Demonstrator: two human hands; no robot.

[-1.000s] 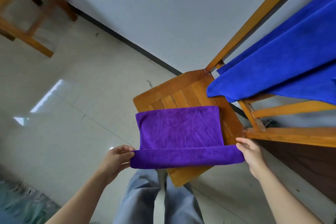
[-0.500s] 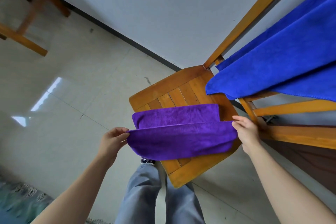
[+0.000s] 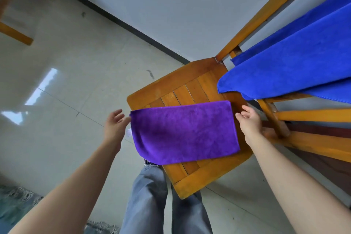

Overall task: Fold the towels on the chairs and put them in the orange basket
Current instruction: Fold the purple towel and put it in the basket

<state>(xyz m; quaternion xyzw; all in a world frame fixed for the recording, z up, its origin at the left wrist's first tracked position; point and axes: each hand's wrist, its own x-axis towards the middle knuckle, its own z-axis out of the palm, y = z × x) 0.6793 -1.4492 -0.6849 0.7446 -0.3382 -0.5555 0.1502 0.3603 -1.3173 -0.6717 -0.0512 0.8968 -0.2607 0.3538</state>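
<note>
A purple towel (image 3: 184, 132) lies folded flat on the seat of a wooden chair (image 3: 190, 89), its left part hanging over the seat's edge. My left hand (image 3: 114, 125) is at the towel's far left corner with relaxed, spread fingers, barely touching it. My right hand (image 3: 249, 119) hovers at the towel's far right corner, fingers loosely open and holding nothing. A blue towel (image 3: 288, 66) is draped over the chair's backrest at the upper right. No orange basket is in view.
The chair stands close to a grey wall (image 3: 171, 5) on a pale tiled floor (image 3: 66, 81). Legs of other wooden furniture (image 3: 17, 34) show at the top left. A patterned rug (image 3: 17, 205) lies at the bottom left. My legs are below the seat.
Both hands carried the towel's near edge over to the far edge, folding it in half, then let go. The view has shifted closer to the chair.
</note>
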